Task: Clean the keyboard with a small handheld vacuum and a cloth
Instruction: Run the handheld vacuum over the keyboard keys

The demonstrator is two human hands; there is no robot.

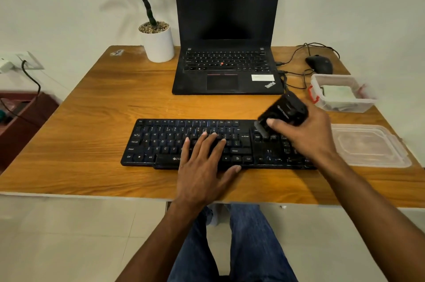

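— What can you read on the laptop [226, 35]?
— "ThinkPad", slanted, at the 4 o'clock corner of its palm rest. The white sticker [262, 77] beside it is too blurred.
— And the keyboard [161, 143]?
— White key legends: Q W E R T, A S D F, Z X C V, plus Ctrl, Alt, Shift, Enter. At its 6 o'clock edge a logo starts "ZE"; the left hand [202, 166] covers the rest.

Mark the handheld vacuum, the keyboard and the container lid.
handheld vacuum [286, 109], head view, on its black body.
keyboard [158, 141], head view, on the left letter keys.
container lid [370, 146], head view, on its clear centre panel.
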